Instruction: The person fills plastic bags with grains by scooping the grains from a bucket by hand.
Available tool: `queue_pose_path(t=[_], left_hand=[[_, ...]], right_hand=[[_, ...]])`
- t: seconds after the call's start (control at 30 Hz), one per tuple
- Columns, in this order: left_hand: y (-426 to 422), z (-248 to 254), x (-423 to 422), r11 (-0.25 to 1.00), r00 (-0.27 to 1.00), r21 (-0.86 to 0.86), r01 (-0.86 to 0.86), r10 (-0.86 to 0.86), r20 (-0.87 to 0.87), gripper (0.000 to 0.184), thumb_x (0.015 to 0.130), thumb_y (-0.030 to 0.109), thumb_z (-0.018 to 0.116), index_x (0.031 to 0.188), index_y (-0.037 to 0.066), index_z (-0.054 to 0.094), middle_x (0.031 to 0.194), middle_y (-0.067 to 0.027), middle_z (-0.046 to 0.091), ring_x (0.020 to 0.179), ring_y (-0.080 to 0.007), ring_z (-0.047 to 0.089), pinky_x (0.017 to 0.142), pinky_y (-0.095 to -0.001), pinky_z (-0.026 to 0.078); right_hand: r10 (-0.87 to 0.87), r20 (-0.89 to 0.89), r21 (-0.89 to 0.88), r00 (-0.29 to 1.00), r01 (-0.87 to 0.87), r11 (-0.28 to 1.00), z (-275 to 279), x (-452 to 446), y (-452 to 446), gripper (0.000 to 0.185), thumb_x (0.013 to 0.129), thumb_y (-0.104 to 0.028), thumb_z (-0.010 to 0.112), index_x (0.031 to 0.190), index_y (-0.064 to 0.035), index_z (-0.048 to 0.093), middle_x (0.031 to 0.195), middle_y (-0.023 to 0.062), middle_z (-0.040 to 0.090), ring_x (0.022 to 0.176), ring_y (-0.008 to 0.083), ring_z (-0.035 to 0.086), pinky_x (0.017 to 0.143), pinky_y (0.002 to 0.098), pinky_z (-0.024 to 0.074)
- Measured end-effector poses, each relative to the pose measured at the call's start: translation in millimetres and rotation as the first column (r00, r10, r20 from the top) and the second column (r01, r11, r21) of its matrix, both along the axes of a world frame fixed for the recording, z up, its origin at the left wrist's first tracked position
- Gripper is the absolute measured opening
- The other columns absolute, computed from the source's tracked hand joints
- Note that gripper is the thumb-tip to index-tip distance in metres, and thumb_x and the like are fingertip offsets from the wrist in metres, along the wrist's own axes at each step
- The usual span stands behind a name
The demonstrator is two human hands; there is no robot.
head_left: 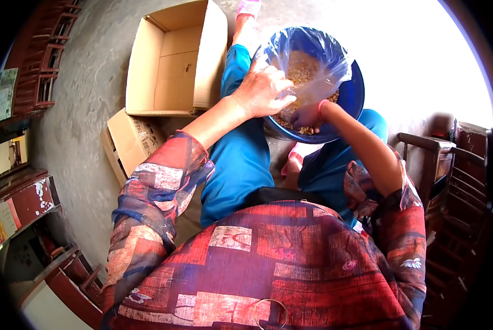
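Note:
A blue bucket (pixel 357 88) stands between my knees, partly filled with small tan-yellow pieces (pixel 303 67) like kernels or nuts. A clear plastic bag (pixel 334 65) lies over and inside its opening, with some pieces visible through the film. My left hand (pixel 262 89) is at the bucket's left rim, fingers bent onto the bag's edge. Down inside the bucket, my right hand (pixel 307 115), with a red band at the wrist, has its fingers curled among the pieces near the front wall. Shade partly hides those fingertips.
An open cardboard box (pixel 172 66) stands left of the bucket, with another carton (pixel 133 140) lower beside it. A dark wooden chair (pixel 444 159) is at the right. Dark red furniture (pixel 23 203) lines the left side of the concrete floor (pixel 89 104).

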State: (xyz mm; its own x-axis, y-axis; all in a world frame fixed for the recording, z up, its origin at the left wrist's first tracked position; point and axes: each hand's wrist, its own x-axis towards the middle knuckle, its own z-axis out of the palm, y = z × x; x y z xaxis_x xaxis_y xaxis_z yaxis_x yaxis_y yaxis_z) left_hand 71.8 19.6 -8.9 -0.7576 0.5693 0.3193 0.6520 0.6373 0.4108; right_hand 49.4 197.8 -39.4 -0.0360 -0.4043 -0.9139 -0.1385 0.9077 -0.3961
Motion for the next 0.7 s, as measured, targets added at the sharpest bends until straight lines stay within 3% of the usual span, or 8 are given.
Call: queue_pose_path(t=[0.13,0.17,0.33,0.4,0.47,0.53,0.6,0.7], left_hand=[[-2,-1,5,0.999,0.999,-0.024,-0.042,0.042,-0.001,0.026,0.071,0.031,0.061,0.087,0.011,0.064,0.081,-0.0064,0.060,0.088,-0.0228,0.056,0.096,-0.0470,0.027],[-2,0,5,0.998,0.999,-0.034,-0.049,0.049,0.015,0.027,0.070,0.029,0.063,0.089,0.011,0.064,0.083,-0.0060,0.061,0.090,-0.0228,0.055,0.096,-0.0474,0.027],[0,-2,5,0.997,0.995,-0.002,-0.078,0.077,0.065,0.024,0.066,0.027,0.061,0.085,0.012,0.065,0.080,-0.0062,0.060,0.087,-0.0224,0.056,0.095,-0.0461,0.028],[0,-2,5,0.995,0.992,0.007,-0.102,0.101,0.079,0.022,0.064,0.027,0.060,0.080,0.013,0.067,0.076,-0.0070,0.060,0.084,-0.0226,0.057,0.096,-0.0456,0.027],[1,-1,6,0.995,0.994,0.021,-0.093,0.092,0.057,0.019,0.065,0.026,0.059,0.077,0.014,0.068,0.075,-0.0061,0.061,0.083,-0.0225,0.058,0.096,-0.0454,0.028],[1,-3,6,0.992,0.992,0.005,-0.123,0.123,0.030,0.016,0.069,0.025,0.057,0.077,0.016,0.068,0.074,-0.0048,0.061,0.083,-0.0225,0.058,0.096,-0.0456,0.028],[3,-5,4,0.992,0.991,0.036,-0.122,0.120,0.058,0.014,0.072,0.024,0.056,0.074,0.015,0.067,0.072,-0.0047,0.061,0.081,-0.0224,0.059,0.095,-0.0455,0.028],[6,-10,2,0.983,0.983,0.024,-0.182,0.182,0.013,0.011,0.078,0.023,0.056,0.078,0.016,0.065,0.073,0.0002,0.061,0.079,-0.0181,0.058,0.092,-0.0420,0.030]], right_hand=[[-0.285,0.228,-0.095,0.931,0.312,0.945,29,-8,7,0.040,0.078,-0.026,0.053,0.110,-0.0014,0.053,0.101,0.0095,0.054,0.068,0.0191,0.060,0.055,0.0286,0.0539],[-0.328,0.255,-0.148,0.910,0.371,0.917,40,-7,9,0.032,0.082,-0.022,0.051,0.102,0.0034,0.054,0.085,0.0097,0.059,0.064,0.0150,0.060,0.053,0.0235,0.0532],[-0.392,0.226,-0.368,0.892,0.450,0.813,99,-23,10,0.024,0.086,-0.018,0.049,0.102,-0.0026,0.057,0.088,0.0078,0.060,0.068,0.0169,0.061,0.064,0.0263,0.0538],[-0.547,0.025,-0.552,0.837,0.468,0.690,109,-34,7,0.023,0.087,-0.021,0.049,0.102,-0.0064,0.059,0.089,0.0073,0.060,0.071,0.0161,0.061,0.070,0.0272,0.0526],[-0.640,-0.147,-0.710,0.754,0.370,0.599,105,-38,7,0.025,0.087,-0.024,0.050,0.103,-0.0071,0.059,0.090,0.0067,0.061,0.073,0.0145,0.061,0.068,0.0267,0.0512],[-0.488,-0.434,-0.666,0.757,0.096,0.740,99,-46,8,0.025,0.085,-0.023,0.051,0.100,-0.0047,0.060,0.092,0.0095,0.062,0.073,0.0183,0.062,0.065,0.0297,0.0503],[-0.335,-0.753,-0.532,0.566,-0.225,0.816,101,-36,9,0.023,0.083,-0.020,0.051,0.097,-0.0049,0.061,0.090,0.0140,0.063,0.074,0.0255,0.062,0.064,0.0339,0.0489],[0.017,-0.620,-0.401,0.785,-0.335,0.852,91,-15,1,0.022,0.082,-0.019,0.048,0.095,-0.0090,0.063,0.084,0.0161,0.062,0.076,0.0309,0.061,0.068,0.0368,0.0481]])
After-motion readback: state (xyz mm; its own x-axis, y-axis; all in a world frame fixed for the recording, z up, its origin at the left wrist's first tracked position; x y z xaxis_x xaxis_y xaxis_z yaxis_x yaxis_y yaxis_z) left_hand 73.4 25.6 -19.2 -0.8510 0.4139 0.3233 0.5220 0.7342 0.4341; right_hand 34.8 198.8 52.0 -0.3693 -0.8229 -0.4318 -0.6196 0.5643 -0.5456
